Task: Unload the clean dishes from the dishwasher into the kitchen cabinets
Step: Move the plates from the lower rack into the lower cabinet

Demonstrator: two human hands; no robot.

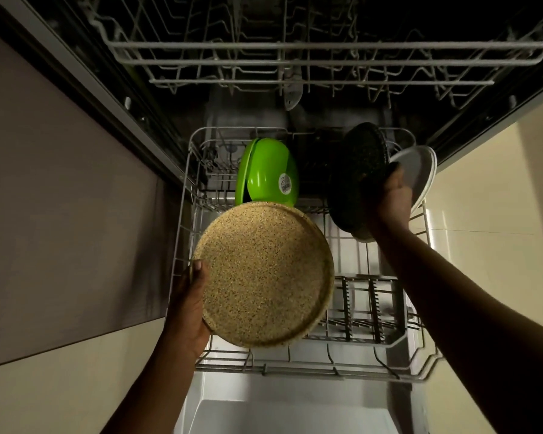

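My left hand (190,303) grips the left rim of a tan speckled round plate (264,274), held face up above the lower rack (311,369) of the open dishwasher. My right hand (389,198) is closed on the edge of a dark speckled plate (355,173) that stands on edge at the rack's back right. A white plate (417,173) leans just right of that hand, touching it. A bright green bowl (270,170) with a sticker stands on its side at the rack's back, next to a green plate edge.
The upper rack (326,54) juts out overhead with no dishes visible in it. A cutlery basket section (364,308) sits at the lower rack's front right. The open door (289,415) lies below. A grey cabinet panel (60,198) flanks the left, pale surfaces the right.
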